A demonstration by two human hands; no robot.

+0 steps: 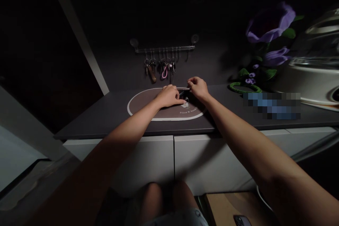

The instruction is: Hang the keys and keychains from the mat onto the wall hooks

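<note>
Item one, small black object (183,93), between my hands over the right part of the oval mat: dark, compact, slightly glossy, mostly covered; its exact kind I cannot tell. Left hand (168,97): fingers curled round the object's near-left end, thumb stretched out along the mat side; gripping it, I judge, to steady it. Right hand (199,88): at the object's far-right end, fingers bent inward, thumb and forefinger close together; whether they pinch the object I cannot tell. Placing both hands at opposite ends probably keeps it from turning. Oval mat (143,104): brownish, pale-rimmed, with white lettering and a white flower print, likely laid to protect the dark countertop (106,113) and stop slipping. Behind, transparent hook rail (164,48), wall-mounted, bearing several key bunches, among them a brown fob (152,75) and a pink loop (164,72); hung there, presumably, for easy reach. To the right, purple artificial flower (270,24), green ring (238,88), and white appliance (309,79) with transparent upper part, set well apart from my hands.
</note>
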